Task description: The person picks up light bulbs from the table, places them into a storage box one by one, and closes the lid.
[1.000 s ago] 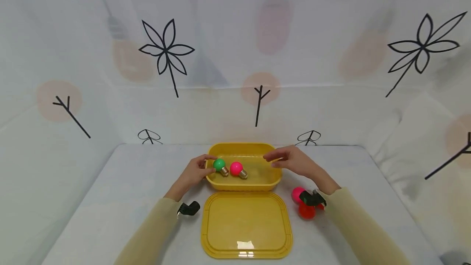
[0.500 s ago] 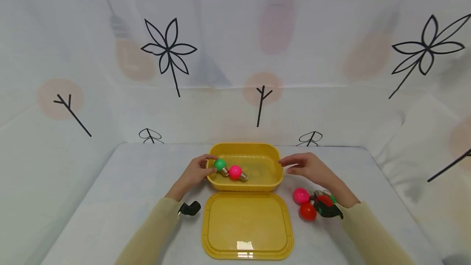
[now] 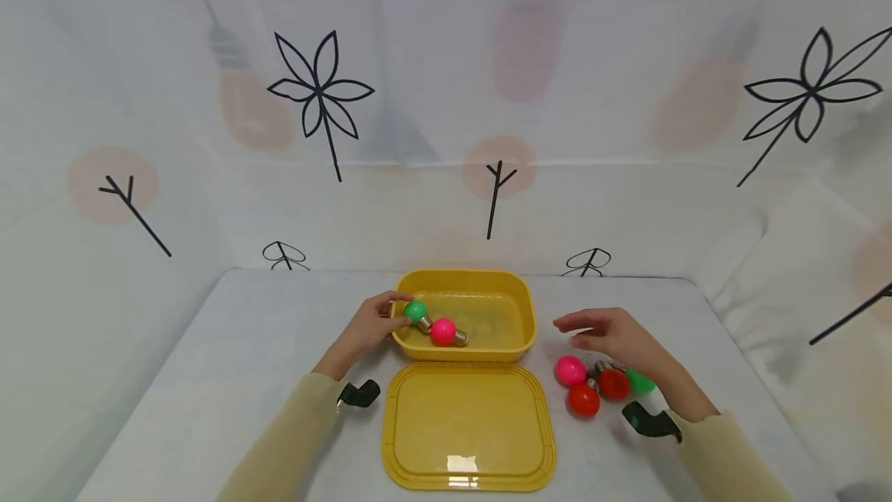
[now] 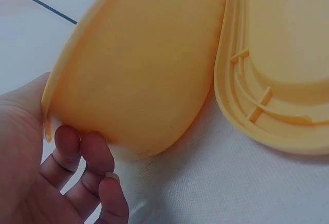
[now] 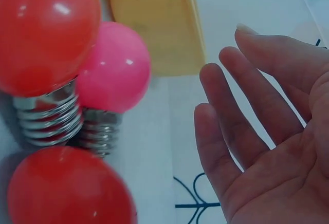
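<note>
A yellow plastic box [image 3: 498,316] holds a green light bulb [image 3: 416,311] and a pink light bulb [image 3: 443,331], both lying at its left side. My left hand [image 3: 365,330] grips the box's left end, thumb over the rim. In the left wrist view, its fingers [image 4: 95,152] curl against the outer wall. My right hand [image 3: 620,339] hovers right of the box with relaxed fingers and nothing in it. Below that hand lie a pink bulb [image 3: 571,370], a red bulb [image 3: 584,400], another red bulb [image 3: 615,383] and a partly hidden green bulb [image 3: 641,382].
Flat on the table in front of the box is a yellow lid [image 3: 468,424]. A white cloth with printed plants [image 3: 320,91] rises behind and at both sides. The white tabletop [image 3: 279,316] reaches out to the left.
My right hand has moved from over the box to the right, uncovering the loose bulbs. Inside the box, the pink bulb has rolled slightly towards the front. My left hand stays put.
</note>
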`<state>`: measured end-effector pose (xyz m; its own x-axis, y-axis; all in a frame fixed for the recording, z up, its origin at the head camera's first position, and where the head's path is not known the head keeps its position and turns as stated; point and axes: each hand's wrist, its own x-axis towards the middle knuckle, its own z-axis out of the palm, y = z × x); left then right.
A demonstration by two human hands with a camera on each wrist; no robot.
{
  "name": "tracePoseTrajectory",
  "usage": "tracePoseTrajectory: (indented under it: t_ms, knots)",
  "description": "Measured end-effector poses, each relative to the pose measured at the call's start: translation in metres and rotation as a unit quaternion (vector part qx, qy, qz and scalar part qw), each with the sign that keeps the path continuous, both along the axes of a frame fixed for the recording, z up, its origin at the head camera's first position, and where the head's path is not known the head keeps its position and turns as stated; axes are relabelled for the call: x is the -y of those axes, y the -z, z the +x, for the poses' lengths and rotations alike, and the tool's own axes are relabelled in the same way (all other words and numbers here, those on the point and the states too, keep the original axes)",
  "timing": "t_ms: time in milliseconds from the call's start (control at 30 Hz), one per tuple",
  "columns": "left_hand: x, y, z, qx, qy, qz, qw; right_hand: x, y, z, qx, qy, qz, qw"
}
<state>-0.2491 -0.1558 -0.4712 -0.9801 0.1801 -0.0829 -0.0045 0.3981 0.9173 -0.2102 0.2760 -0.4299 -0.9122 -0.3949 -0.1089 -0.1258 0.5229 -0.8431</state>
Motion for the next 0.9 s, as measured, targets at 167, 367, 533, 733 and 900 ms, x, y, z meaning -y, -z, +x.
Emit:
tracePoseTrajectory:
  t_ms: [167,367,533,733,900]
  knots:
    - [0.001,0.000,-0.001,-0.005,0.001,0.002,1.0000,-0.005,0.003,0.006,0.019,-0.010,-0.010,1.000]
    - [0.000,0.002,-0.002,0.000,-0.005,-0.004,1.0000,-0.009,0.012,0.010,0.039,-0.033,-0.017,0.999]
    - [0.000,0.003,-0.002,0.006,-0.008,0.003,0.9999,-0.011,0.016,0.012,0.046,-0.053,-0.023,0.997]
    - [0.000,0.003,-0.002,0.006,-0.008,0.002,0.9999,-0.013,0.017,0.014,0.048,-0.058,-0.013,0.997]
    - [0.000,0.004,-0.002,0.004,-0.008,-0.003,1.0000,-0.016,0.021,0.014,0.048,-0.061,0.001,0.997]
